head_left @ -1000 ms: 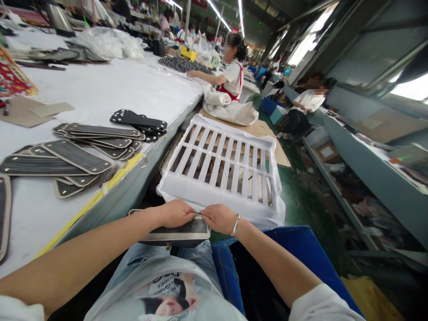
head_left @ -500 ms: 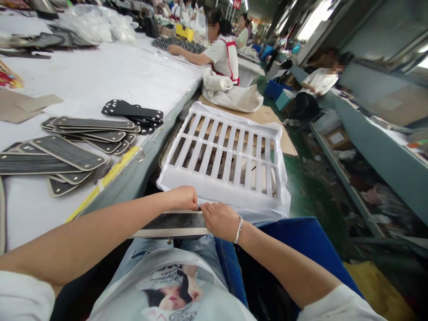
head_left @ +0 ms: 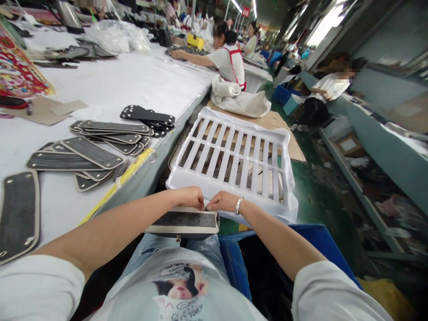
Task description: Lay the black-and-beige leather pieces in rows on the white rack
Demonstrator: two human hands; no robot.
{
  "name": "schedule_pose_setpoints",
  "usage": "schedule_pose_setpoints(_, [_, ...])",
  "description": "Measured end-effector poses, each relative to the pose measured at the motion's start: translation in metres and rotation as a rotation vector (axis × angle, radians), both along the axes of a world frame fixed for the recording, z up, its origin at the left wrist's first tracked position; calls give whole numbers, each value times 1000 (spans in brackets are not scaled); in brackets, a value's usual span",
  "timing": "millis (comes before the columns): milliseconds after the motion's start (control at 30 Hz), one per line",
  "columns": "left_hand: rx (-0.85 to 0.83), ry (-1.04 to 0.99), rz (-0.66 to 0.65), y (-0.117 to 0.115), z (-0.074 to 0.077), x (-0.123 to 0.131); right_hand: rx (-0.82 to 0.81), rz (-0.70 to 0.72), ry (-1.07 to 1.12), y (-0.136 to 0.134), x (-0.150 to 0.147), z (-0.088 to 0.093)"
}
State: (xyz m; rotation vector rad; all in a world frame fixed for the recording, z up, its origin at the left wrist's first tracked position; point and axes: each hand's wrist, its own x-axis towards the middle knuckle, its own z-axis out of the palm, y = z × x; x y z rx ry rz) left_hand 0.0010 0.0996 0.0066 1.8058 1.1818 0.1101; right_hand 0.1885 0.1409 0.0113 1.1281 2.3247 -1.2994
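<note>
A black piece with cream edging [head_left: 187, 218], perhaps part of a bag, lies across my lap with its long side facing me. My left hand [head_left: 190, 196] is closed at its upper edge, knuckles up. My right hand [head_left: 224, 201], with a silver bracelet at the wrist, is pinched closed just above the right end of that edge. The fingertips of both hands almost meet. Whatever is between the right fingertips is too small to make out. On the table to the left lie piled black strips with cream borders and metal eyelets [head_left: 76, 154].
Ahead stands a slatted rack covered in white [head_left: 230, 178]. An open blue bin [head_left: 236, 263] is at my right knee. The white table [head_left: 110, 80] has yellow tape [head_left: 130, 171] along its edge. Co-workers sit farther off, one in a red-strapped apron [head_left: 230, 62].
My right hand has come off the face of the black piece and is now pinched above its edge. The view has turned slightly left, showing more of the table.
</note>
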Motion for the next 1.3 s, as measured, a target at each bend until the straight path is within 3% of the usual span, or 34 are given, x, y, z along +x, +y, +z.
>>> schedule_pose_setpoints(167, [-161,-91,30,2,5,-34,76,24,-61,0,-14,11])
schedule_pose_setpoints(367, [-201,-145,97,-11,4,-72,-59,-94,69,0,-21,-4])
schedule_pose_setpoints(533, [-195,-145,32,-12,1,-69,-114,-129,120,-6,-19,-8])
schedule_pose_setpoints(867, [-111,-135,-19,-19,0,-66,-179,3,71,0,-33,-13])
schedule_pose_setpoints(1200, [-26,-65,9,-27,2,-60,-218,40,52,2,-47,-24])
schedule_pose_setpoints(1300, [-4,-52,-5,-28,5,-69,-207,47,38,4,-51,-24])
